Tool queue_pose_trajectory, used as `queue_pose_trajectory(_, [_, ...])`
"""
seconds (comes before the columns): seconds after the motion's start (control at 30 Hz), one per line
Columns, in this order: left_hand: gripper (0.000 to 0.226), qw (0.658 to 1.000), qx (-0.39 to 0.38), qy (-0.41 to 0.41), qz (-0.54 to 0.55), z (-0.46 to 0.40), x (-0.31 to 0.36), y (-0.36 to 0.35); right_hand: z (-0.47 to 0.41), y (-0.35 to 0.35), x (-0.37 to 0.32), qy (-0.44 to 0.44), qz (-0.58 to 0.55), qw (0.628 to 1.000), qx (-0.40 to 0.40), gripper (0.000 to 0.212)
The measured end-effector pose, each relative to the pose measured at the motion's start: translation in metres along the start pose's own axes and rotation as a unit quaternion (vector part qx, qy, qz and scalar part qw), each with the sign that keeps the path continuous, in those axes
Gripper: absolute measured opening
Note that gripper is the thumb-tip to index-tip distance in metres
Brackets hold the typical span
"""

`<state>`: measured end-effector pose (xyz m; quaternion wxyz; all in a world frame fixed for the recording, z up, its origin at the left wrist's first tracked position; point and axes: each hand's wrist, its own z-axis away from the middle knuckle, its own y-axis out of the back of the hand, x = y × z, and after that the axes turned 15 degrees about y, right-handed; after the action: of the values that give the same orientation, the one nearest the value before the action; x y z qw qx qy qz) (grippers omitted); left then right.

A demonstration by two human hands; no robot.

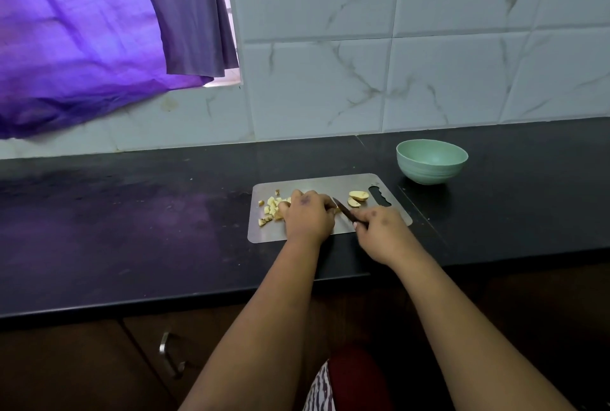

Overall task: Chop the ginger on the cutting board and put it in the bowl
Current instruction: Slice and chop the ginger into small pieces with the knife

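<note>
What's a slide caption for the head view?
Right hand grips a dark knife, left hand steadies ginger on the steel cutting board; green bowl empty.

Bare dark bench [132,229] fills the frame's left; at right, only the green bowl [431,161] (just beyond the cutting board [317,184]) stands on the bench.

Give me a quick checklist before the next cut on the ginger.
1. Knife gripped by right hand: ok.
2. Left hand steadying ginger at the blade: ok; the piece itself is hidden.
3. Left fingers clear of the edge: cannot tell.
4. Cutting board flat on the counter: ok.
5. Bowl upright, beyond the board's right end: ok, holds no ginger.
6. Uncut ginger pieces waiting near the board's handle slot: ok.
</note>
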<state>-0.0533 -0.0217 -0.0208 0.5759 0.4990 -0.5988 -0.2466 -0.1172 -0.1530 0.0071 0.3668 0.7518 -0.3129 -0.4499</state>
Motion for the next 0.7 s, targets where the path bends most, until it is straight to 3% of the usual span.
queue_pose_trajectory(0.33, [0.021,1.0,0.001,0.025,0.005,0.002,0.001,0.001,-0.031,0.004,0.001,-0.029,0.091,0.99,-0.1,0.026])
queue_pose_trajectory(0.57, [0.017,0.999,0.003,0.035,0.018,0.004,0.001,0.003,-0.015,0.042,-0.003,-0.038,0.121,0.974,-0.186,0.031])
queue_pose_trajectory(0.63, [0.019,0.999,0.006,0.034,0.023,0.005,0.0,0.005,-0.006,0.049,-0.007,-0.017,0.132,0.978,-0.158,0.034])
queue_pose_trajectory(0.7, [0.023,0.999,0.014,0.031,0.015,0.007,0.0,0.008,0.002,0.044,-0.008,-0.016,0.103,0.992,-0.072,0.035])
